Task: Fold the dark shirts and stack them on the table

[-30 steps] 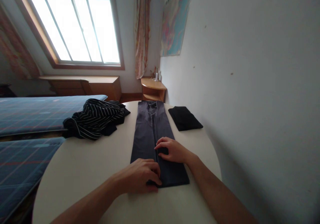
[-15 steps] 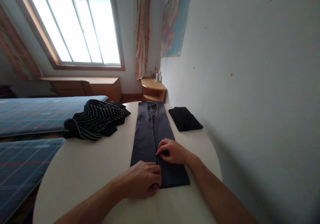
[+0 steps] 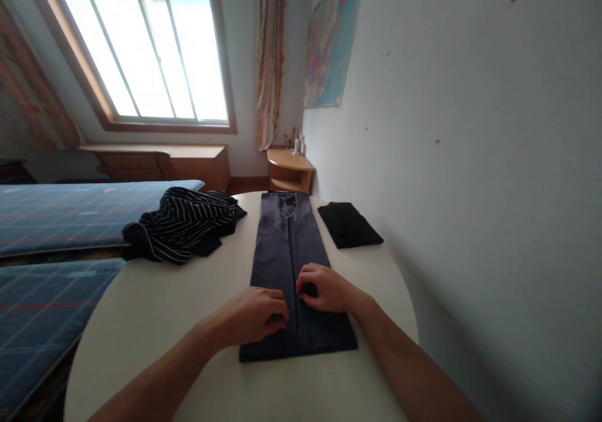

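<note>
A dark grey garment point(image 3: 277, 253) lies flat as a long folded strip on the white round table point(image 3: 188, 296), its neckline at the far end and a lengthwise seam down its middle. Over the strip's near left part is my left hand point(image 3: 261, 315), fingers curled, thumb and fingertips a little apart, with nothing visible between them. My right hand point(image 3: 322, 287) rests on the right half beside the seam, its fingers bent in a pinch; whether cloth is between the fingertips is too small to tell.
On the table's left edge sits a crumpled black-and-white striped garment point(image 3: 188, 221). A folded black cloth point(image 3: 350, 224) lies at the right, near the wall point(image 3: 470, 221). Blue plaid mattresses point(image 3: 56, 215) stand left of the table.
My left hand has shifted left and slightly away from me, off the strip's near edge, uncovering its near left corner. My right hand has barely moved.
</note>
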Available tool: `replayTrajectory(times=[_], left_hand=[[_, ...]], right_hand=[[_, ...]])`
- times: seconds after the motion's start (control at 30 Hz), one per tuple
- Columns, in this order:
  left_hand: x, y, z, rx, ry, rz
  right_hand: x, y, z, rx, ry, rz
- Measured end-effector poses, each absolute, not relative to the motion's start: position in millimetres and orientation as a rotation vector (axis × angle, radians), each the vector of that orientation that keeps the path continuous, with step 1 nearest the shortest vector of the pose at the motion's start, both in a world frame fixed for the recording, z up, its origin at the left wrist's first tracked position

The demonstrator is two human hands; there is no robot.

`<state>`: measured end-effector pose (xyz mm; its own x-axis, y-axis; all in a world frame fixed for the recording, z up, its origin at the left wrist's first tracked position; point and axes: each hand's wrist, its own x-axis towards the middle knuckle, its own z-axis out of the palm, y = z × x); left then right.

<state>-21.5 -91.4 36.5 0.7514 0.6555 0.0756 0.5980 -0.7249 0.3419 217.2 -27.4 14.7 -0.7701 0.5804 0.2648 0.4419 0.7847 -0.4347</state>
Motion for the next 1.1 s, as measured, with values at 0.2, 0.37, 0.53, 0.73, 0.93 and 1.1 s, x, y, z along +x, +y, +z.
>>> replayTrajectory(times=[0.2,0.37,0.53,0.73,0.93,1.1], left_hand=[[-65.8,-64.9,37.1,2.510,1.458,0.317],[-90.9,-48.8,28.1,2.322,1.628,0.292],[-87.6,-51.7,26.9,2.284,1.475,0.254],[-86.0,-51.9,25.8,2.275,1.413,0.251],[-82.2,-54.8,30.6,2.303,1.359,0.244],[-43.1,-84.6,41.5,2.422,1.014,0.209]], right_hand=[[235.5,-12.7,13.8,-1.025,-2.456,0.432],[260.1,0.5,13.3,-1.174,-2.314,0.455],[259.5,-7.8,20.4,-1.067,-2.341,0.557],[226.4,-34.0,24.8,-0.806,-2.576,0.717],[215.4,-37.1,15.9,-0.702,-2.651,0.752],[217.0,-34.1,13.2,-0.707,-2.649,0.782]])
